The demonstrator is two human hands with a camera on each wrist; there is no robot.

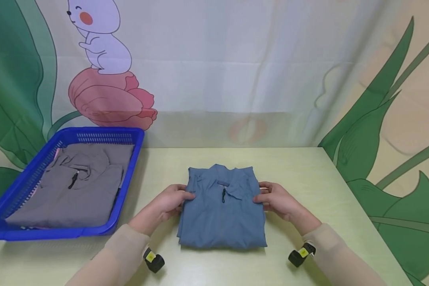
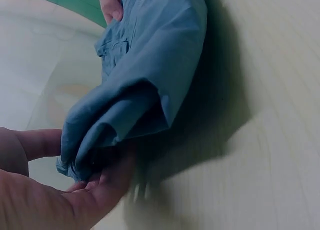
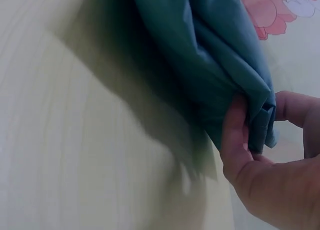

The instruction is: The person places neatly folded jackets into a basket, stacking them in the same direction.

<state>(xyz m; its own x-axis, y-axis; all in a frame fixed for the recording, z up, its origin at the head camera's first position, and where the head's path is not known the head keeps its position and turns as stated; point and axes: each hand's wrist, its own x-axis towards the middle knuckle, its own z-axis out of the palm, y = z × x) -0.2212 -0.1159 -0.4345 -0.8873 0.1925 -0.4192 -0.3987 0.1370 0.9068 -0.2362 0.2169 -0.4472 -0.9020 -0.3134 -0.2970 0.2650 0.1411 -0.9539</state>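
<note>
A folded blue jacket (image 1: 221, 218), its collar at the far end and a black zipper pull at the neck, is held between both hands above the table. My left hand (image 1: 171, 200) pinches its left edge, thumb on top and fingers beneath. On the opposite edge my right hand (image 1: 277, 200) grips the cloth the same way. In the left wrist view the folded layers of the jacket (image 2: 155, 55) hang over the fingers, with a shadow on the table below. The right wrist view shows the jacket's (image 3: 215, 65) bunched side between thumb and fingers.
A blue plastic basket (image 1: 137, 159) stands on the left of the table, holding a folded grey garment (image 1: 78, 198) with a black zipper pull. Behind the pale wooden table (image 1: 221, 270) hangs a printed curtain (image 1: 214, 79) with plants and a white animal.
</note>
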